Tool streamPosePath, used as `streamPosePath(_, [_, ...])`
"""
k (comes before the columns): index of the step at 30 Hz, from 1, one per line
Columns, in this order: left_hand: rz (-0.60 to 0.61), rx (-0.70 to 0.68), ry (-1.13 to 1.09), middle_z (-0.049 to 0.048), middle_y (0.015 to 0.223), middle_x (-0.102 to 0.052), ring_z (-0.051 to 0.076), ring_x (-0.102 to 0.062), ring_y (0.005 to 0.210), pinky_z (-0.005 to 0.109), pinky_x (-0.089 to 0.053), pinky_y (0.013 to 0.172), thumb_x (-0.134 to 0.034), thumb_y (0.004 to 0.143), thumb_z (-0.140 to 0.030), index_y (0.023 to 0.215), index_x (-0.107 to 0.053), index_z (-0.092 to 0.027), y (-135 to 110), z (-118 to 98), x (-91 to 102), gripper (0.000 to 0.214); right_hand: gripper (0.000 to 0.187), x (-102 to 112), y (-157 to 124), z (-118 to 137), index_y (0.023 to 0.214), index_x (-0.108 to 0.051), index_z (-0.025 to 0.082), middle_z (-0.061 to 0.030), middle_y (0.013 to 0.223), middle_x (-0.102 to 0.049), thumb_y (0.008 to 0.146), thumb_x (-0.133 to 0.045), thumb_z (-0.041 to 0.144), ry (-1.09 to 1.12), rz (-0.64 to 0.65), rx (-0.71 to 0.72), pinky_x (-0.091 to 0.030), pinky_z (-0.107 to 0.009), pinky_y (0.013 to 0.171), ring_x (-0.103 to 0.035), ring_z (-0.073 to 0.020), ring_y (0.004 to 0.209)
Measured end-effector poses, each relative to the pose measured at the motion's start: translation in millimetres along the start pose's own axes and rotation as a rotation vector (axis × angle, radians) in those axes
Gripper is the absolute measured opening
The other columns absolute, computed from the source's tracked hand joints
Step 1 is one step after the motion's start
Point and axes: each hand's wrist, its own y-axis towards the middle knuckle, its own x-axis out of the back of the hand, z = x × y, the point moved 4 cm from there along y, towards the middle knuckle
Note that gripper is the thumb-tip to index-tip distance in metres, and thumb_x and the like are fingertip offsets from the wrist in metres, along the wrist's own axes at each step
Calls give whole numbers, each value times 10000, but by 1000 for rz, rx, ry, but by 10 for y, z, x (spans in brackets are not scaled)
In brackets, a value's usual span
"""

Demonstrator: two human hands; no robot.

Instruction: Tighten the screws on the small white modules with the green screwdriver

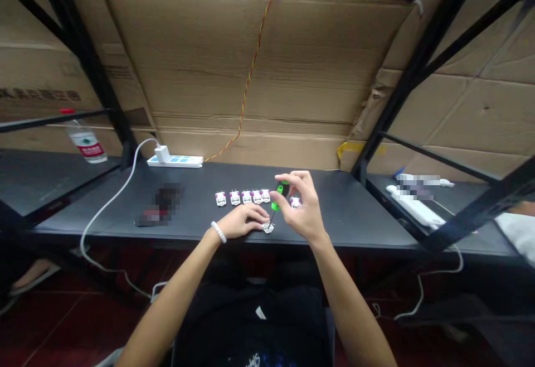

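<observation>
My right hand (306, 204) grips a small green and black screwdriver (280, 191) by its handle, thumb and fingers closed round it. The shaft slants down, its tip at a little white part (268, 228) near the table's front edge. Against that part's left side, my left hand (242, 220) pinches it with the fingertips. Behind the hands stands a row of several small white and purple parts (234, 197). One more such part (295, 202) shows beside my right hand, partly covered by it. The exact kind of these parts is too small to tell.
A white power strip (179, 161) with a plugged-in charger (162, 153) lies at the back left. Its white cable (109, 191) hangs over the front edge. A blurred dark object (161, 205) lies left. Black metal posts (393, 96) flank the table; cardboard (200, 54) closes the back.
</observation>
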Motion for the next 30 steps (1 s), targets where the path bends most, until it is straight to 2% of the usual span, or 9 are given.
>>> streamPosePath(4, [2, 3, -4, 96, 1163, -779, 225, -713, 1094, 365, -527, 1042, -733, 960, -316, 1052, -835, -212, 0, -10, 0, 173, 379, -11, 3, 2, 1354, -640, 292, -82, 1252, -689, 1008, -526, 190, 62, 81, 23, -572, -424, 974, -670, -236, 1121])
streamPosePath(6, [-1, 4, -5, 100, 1162, -780, 226, -713, 1098, 365, -525, 1046, -736, 957, -311, 1054, -836, -207, 1, -11, 1, 173, 369, -6, 2, 5, 1346, -642, 290, -86, 1275, -680, 993, -567, 215, 43, 71, 26, -577, -427, 963, -662, -247, 1151])
streamPosePath(10, [7, 4, 0, 105, 1175, -778, 231, -710, 1114, 372, -519, 1058, -734, 960, -315, 1057, -836, -204, 1, -6, -1, 179, 270, 30, 4, -22, 1148, -728, 267, -79, 1127, -637, 885, -766, 320, -48, -65, -8, -601, -381, 807, -656, -231, 990])
streamPosePath(12, [8, 11, 1, 104, 1181, -777, 230, -709, 1118, 374, -518, 1060, -737, 959, -324, 1065, -835, -211, -1, -3, 0, 184, 229, 27, 8, -38, 1167, -722, 264, -76, 1131, -663, 942, -685, 286, -18, -55, -8, -600, -381, 847, -669, -223, 1004])
streamPosePath(15, [2, 20, 3, 105, 1179, -777, 229, -708, 1113, 375, -521, 1055, -743, 955, -336, 1065, -836, -212, -3, 0, 3, 189, 312, 10, 10, -38, 1281, -672, 259, -80, 1229, -718, 1004, -537, 213, 45, 20, 4, -579, -411, 975, -688, -231, 1125])
streamPosePath(21, [17, 12, -3, 99, 1190, -777, 235, -707, 1123, 388, -520, 1060, -734, 959, -342, 1078, -834, -223, 1, 3, 2, 195, 278, -19, -20, -58, 1113, -607, 252, -75, 1134, -782, 904, -771, 334, 141, -69, -79, -632, -406, 871, -769, -224, 934])
streamPosePath(23, [17, 15, -6, 99, 1196, -776, 235, -708, 1126, 386, -518, 1064, -733, 959, -339, 1080, -834, -221, 2, 4, 3, 196, 314, -56, -39, -96, 1114, -540, 257, -88, 1155, -785, 917, -762, 360, 219, -75, -134, -648, -409, 873, -788, -222, 928])
streamPosePath(26, [12, 18, -13, 99, 1188, -777, 230, -710, 1119, 376, -521, 1059, -733, 959, -338, 1066, -836, -216, 3, 3, 2, 192, 347, -104, -52, -146, 1144, -498, 264, -120, 1277, -745, 929, -746, 379, 321, -33, -184, -653, -400, 907, -788, -229, 1037])
streamPosePath(30, [8, 19, -12, 98, 1179, -780, 230, -711, 1112, 377, -520, 1058, -737, 956, -345, 1066, -836, -217, 4, -5, 1, 196, 189, -60, -30, -166, 1136, -608, 244, -117, 1254, -698, 995, -637, 366, 233, -44, -145, -626, -388, 914, -732, -232, 1113])
